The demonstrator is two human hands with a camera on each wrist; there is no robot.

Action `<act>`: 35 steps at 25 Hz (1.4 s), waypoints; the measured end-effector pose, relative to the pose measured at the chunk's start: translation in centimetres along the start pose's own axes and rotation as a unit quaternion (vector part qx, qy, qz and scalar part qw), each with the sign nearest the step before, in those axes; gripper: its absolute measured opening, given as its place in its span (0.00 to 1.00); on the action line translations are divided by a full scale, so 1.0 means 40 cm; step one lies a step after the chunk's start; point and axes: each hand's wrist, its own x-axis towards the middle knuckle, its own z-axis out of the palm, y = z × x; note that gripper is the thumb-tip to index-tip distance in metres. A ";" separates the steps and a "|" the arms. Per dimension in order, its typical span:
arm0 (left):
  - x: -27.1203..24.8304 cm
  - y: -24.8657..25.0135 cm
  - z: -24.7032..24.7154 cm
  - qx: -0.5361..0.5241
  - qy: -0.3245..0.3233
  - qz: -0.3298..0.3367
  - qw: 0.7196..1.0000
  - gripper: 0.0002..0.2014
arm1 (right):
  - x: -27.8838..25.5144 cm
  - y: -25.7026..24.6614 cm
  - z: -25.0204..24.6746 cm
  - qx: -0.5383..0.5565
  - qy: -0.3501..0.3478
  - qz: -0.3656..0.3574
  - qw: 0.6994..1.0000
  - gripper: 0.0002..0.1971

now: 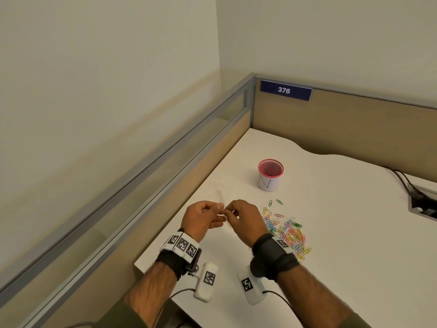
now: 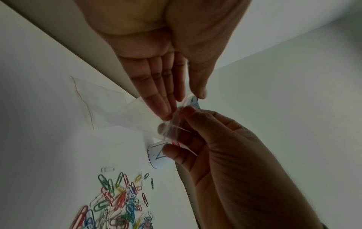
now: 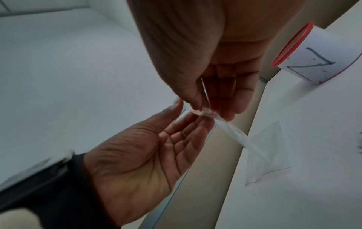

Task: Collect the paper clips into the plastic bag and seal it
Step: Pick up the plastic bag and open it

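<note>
A clear plastic bag (image 2: 109, 102) with a red line at its mouth hangs just above the white desk (image 1: 331, 209), and looks empty. My left hand (image 1: 220, 209) pinches one side of the bag's mouth between thumb and fingers. My right hand (image 1: 231, 210) pinches the other side right next to it. In the right wrist view the bag (image 3: 266, 148) trails down and right from both hands. A loose pile of coloured paper clips (image 1: 287, 233) lies on the desk just right of my right wrist, with a few strays beyond it.
A red mesh cup (image 1: 270, 174) wrapped in white paper marked with a letter stands behind the clips. Low partition walls (image 1: 343, 129) close the desk's left and far sides. A cable port with black cables (image 1: 423, 202) sits at the right edge.
</note>
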 end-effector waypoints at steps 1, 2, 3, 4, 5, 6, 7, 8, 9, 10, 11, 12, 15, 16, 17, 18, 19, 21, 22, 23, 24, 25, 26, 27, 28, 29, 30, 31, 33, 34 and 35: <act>-0.003 -0.001 0.006 0.005 0.002 0.002 1.000 0.09 | -0.003 0.003 -0.002 -0.003 0.000 -0.003 1.000 0.10; -0.005 -0.003 0.014 0.006 0.001 0.005 1.000 0.07 | -0.006 0.006 -0.006 -0.005 0.001 -0.003 1.000 0.09; -0.007 -0.004 0.021 0.003 -0.001 0.007 1.000 0.06 | -0.007 0.009 -0.011 -0.003 0.004 -0.002 1.000 0.09; -0.009 -0.007 0.027 -0.003 -0.004 0.007 1.000 0.04 | -0.008 0.010 -0.015 0.005 0.012 0.001 1.000 0.08; -0.010 -0.009 0.034 -0.011 -0.008 0.005 1.000 0.04 | -0.008 0.013 -0.020 0.018 0.022 0.004 1.000 0.07; -0.009 -0.011 0.038 -0.015 -0.012 0.005 1.000 0.04 | -0.008 0.015 -0.026 0.033 0.030 0.007 0.999 0.06; -0.008 -0.013 0.043 -0.013 -0.017 0.004 1.000 0.04 | -0.008 0.017 -0.031 0.041 0.034 0.011 0.999 0.06; -0.007 -0.017 0.049 -0.001 -0.022 0.003 1.000 0.04 | -0.010 0.019 -0.036 0.043 0.030 0.014 0.999 0.06; -0.007 -0.020 0.054 0.015 -0.027 0.004 1.000 0.05 | -0.010 0.021 -0.039 0.042 0.026 0.016 0.999 0.06; -0.006 -0.022 0.058 0.028 -0.032 0.005 0.999 0.05 | -0.010 0.024 -0.041 0.044 0.023 0.018 0.999 0.05; -0.004 -0.024 0.059 0.035 -0.034 0.006 0.999 0.05 | -0.012 0.026 -0.041 0.050 0.021 0.020 0.998 0.05; 0.001 -0.024 0.060 0.040 -0.033 0.009 0.999 0.05 | -0.012 0.027 -0.042 0.058 0.019 0.020 0.998 0.05; 0.016 -0.027 0.051 0.055 -0.036 0.016 0.998 0.04 | -0.009 0.034 -0.041 0.065 0.014 0.018 0.998 0.06; 0.020 -0.028 0.047 0.059 -0.042 0.015 0.997 0.04 | -0.008 0.035 -0.040 0.065 0.014 0.024 0.997 0.05; 0.020 -0.031 0.043 0.062 -0.049 0.014 0.997 0.04 | -0.007 0.035 -0.039 0.067 0.014 0.030 0.997 0.04; 0.020 -0.032 0.039 0.066 -0.053 0.015 0.996 0.04 | -0.005 0.034 -0.037 0.069 0.015 0.035 0.997 0.03; 0.019 -0.031 0.037 0.070 -0.057 0.016 0.996 0.05 | -0.004 0.033 -0.035 0.073 0.015 0.039 0.996 0.03; 0.022 -0.030 0.034 0.083 -0.061 0.021 0.994 0.05 | 0.001 0.031 -0.034 0.078 0.012 0.045 0.996 0.02; 0.024 -0.031 0.032 0.089 -0.064 0.025 0.994 0.05 | 0.002 0.029 -0.032 0.083 0.011 0.047 0.995 0.02; 0.027 -0.032 0.028 0.091 -0.065 0.027 0.993 0.05 | 0.003 0.029 -0.030 0.088 0.011 0.050 0.995 0.02; 0.028 -0.031 0.025 0.090 -0.067 0.026 0.993 0.05 | 0.003 0.029 -0.029 0.093 0.011 0.053 0.994 0.03; 0.030 -0.030 0.022 0.088 -0.069 0.024 0.993 0.05 | 0.003 0.029 -0.028 0.096 0.009 0.057 0.994 0.03; 0.031 -0.030 0.020 0.087 -0.071 0.022 0.993 0.05 | 0.002 0.027 -0.027 0.099 0.008 0.063 0.993 0.04; 0.032 -0.029 0.019 0.087 -0.070 0.021 0.994 0.05 | 0.003 0.026 -0.026 0.098 0.008 0.068 0.993 0.04; 0.033 -0.029 0.017 0.086 -0.068 0.021 0.994 0.05 | 0.005 0.025 -0.024 0.095 0.011 0.071 0.993 0.04; 0.032 -0.027 0.020 0.083 -0.065 0.022 0.994 0.05 | 0.006 0.026 -0.024 0.093 0.015 0.073 0.993 0.04; 0.033 -0.025 0.019 0.079 -0.062 0.023 0.995 0.05 | 0.008 0.024 -0.020 0.094 0.019 0.074 0.993 0.04; 0.034 -0.022 0.019 0.077 -0.059 0.024 0.995 0.06 | 0.009 0.021 -0.018 0.100 0.023 0.076 0.992 0.04; 0.040 -0.015 0.014 0.082 -0.056 0.023 0.995 0.07 | 0.014 0.017 -0.013 0.115 0.034 0.083 0.989 0.06; 0.044 -0.012 0.012 0.083 -0.057 0.021 0.995 0.08 | 0.016 0.015 -0.012 0.117 0.039 0.086 0.989 0.06; 0.047 -0.009 0.010 0.082 -0.057 0.020 0.995 0.08 | 0.021 0.013 -0.011 0.117 0.040 0.089 0.988 0.06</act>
